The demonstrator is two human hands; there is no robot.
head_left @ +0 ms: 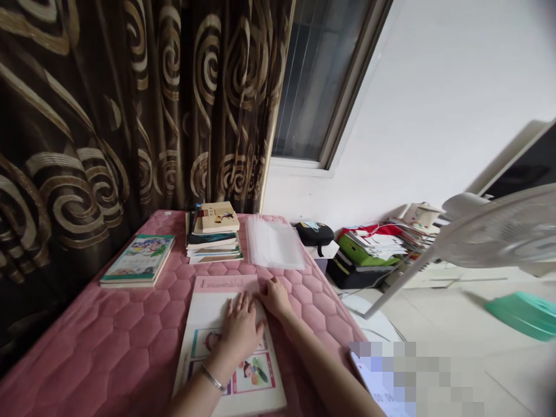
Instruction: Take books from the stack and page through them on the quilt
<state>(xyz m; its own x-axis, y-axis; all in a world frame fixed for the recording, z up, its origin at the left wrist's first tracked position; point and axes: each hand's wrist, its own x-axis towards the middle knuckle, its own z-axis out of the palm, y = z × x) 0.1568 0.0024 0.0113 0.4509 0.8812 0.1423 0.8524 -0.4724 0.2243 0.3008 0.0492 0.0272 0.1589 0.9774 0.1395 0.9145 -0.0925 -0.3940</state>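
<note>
A large picture book (204,324) with a pink top edge lies on the pink quilted table cover (130,336) in front of me. My left hand (240,329), with a silver bracelet on its wrist, lies flat on the book's cover, fingers stretched forward. My right hand (273,296) rests at the book's upper right edge, fingers curled against the edge; I cannot make out whether it grips it.
A stack of books (214,233) stands at the back, a green-covered book (139,260) at the left, a clear plastic folder (273,243) at the right. A patterned curtain (108,116) hangs behind. On the right are a white fan (504,231), floor clutter (369,246) and a teal lid (523,313).
</note>
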